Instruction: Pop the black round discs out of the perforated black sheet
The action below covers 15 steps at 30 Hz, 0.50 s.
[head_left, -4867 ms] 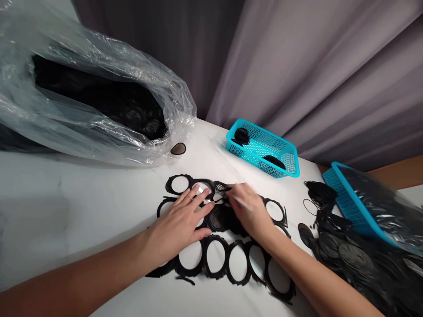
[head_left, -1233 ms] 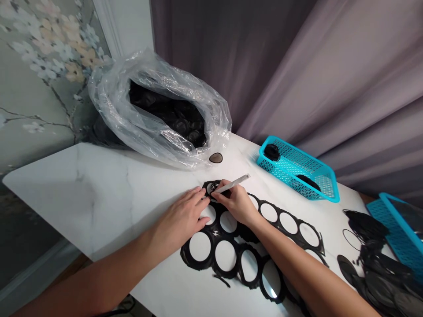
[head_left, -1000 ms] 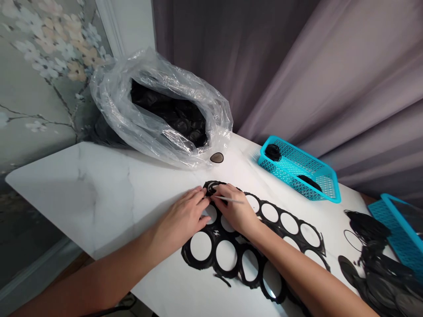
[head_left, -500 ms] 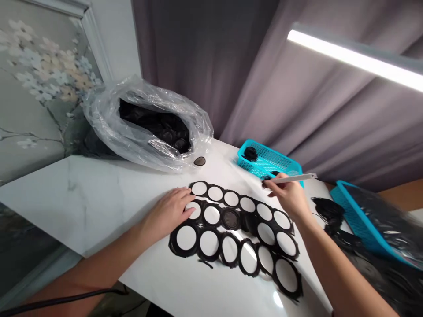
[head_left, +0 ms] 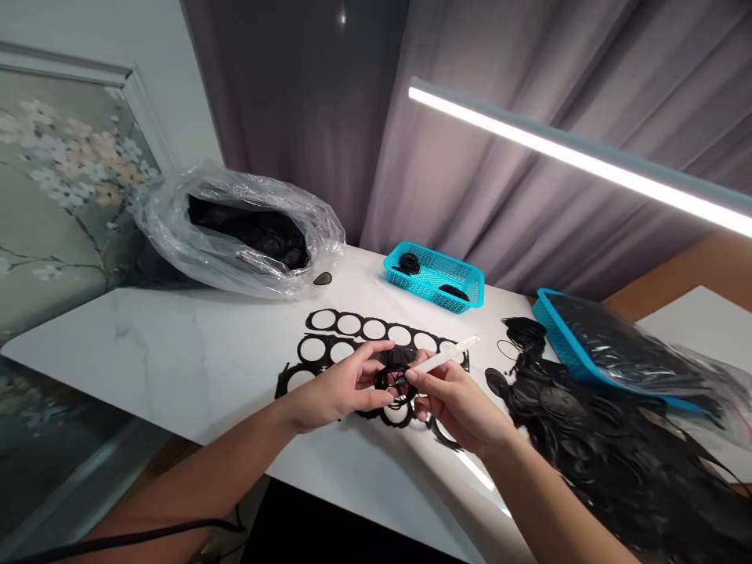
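Over the middle of the table, my left hand (head_left: 341, 388) curves its thumb and fingers round a bundle of thin black rings (head_left: 385, 379). My right hand (head_left: 458, 399) meets it from the other side, pinching a white stick-shaped tool (head_left: 442, 358) whose near end is at the rings. Exactly how the tool touches them is hidden by the fingers. Beneath both hands lie rows of black sheet strips with round cut-outs (head_left: 337, 322), the white tabletop showing through the holes. My hands cover part of these strips.
A clear plastic bag (head_left: 235, 274) of black pieces stands back left, with a small dark disc (head_left: 323, 279) beside it. A turquoise basket (head_left: 435, 294) holds black bundles. Right of my arm lie a heap of black scraps (head_left: 564, 407) and another turquoise basket (head_left: 549, 321).
My right hand has come back from the turquoise basket to the middle, still with the white tool. My left hand has lifted off the strips to the rings. The view has shifted.
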Motion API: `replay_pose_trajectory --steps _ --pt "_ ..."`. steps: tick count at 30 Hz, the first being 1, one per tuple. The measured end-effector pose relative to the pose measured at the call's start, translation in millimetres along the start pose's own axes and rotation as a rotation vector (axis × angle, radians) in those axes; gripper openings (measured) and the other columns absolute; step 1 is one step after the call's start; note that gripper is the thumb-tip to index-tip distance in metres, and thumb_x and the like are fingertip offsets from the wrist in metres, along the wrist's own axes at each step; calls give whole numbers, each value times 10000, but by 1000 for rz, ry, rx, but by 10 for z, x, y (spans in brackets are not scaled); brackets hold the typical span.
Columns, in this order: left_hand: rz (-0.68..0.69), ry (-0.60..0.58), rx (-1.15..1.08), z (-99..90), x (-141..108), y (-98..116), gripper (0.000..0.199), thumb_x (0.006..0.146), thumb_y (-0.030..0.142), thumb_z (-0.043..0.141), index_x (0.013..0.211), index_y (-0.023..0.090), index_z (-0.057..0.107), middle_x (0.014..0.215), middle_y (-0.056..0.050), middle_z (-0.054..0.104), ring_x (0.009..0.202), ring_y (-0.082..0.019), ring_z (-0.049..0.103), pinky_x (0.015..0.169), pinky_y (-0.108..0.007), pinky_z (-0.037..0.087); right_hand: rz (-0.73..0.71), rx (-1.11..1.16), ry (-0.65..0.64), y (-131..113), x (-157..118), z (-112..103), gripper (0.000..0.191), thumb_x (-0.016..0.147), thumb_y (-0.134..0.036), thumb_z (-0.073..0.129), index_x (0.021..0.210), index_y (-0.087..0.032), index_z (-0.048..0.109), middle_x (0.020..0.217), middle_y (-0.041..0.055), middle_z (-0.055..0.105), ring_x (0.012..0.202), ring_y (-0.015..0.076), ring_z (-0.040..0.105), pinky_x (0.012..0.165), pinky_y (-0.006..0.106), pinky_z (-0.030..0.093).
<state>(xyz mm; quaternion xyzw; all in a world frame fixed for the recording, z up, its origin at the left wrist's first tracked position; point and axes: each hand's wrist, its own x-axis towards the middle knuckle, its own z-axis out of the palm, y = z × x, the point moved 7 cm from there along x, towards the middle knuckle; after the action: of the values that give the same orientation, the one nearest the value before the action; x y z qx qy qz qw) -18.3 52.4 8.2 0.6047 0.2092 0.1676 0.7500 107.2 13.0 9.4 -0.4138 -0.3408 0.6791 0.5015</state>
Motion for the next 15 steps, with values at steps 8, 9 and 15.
replay_pose_trajectory --steps 8,9,15 --pt "-2 244 -321 78 -27 -11 484 850 242 713 1292 148 541 749 -4 593 831 -152 616 788 -252 417 -76 109 28 132 -166 -133 244 815 -311 775 782 -168 580 854 36 653 795 115 627 551 168 487" --pt "6 275 -382 72 -37 -19 457 842 230 719 1259 131 564 695 9 559 794 -143 602 772 -243 417 -76 132 42 163 -158 -162 240 807 -306 783 778 -167 590 864 33 654 811 115 630 563 169 492" --pt "68 437 -491 -85 -55 -66 366 838 262 725 1168 165 598 758 10 568 682 -84 531 749 -226 436 -82 164 178 295 -42 -394 291 715 -343 850 782 -142 651 936 62 673 924 178 668 707 238 527"
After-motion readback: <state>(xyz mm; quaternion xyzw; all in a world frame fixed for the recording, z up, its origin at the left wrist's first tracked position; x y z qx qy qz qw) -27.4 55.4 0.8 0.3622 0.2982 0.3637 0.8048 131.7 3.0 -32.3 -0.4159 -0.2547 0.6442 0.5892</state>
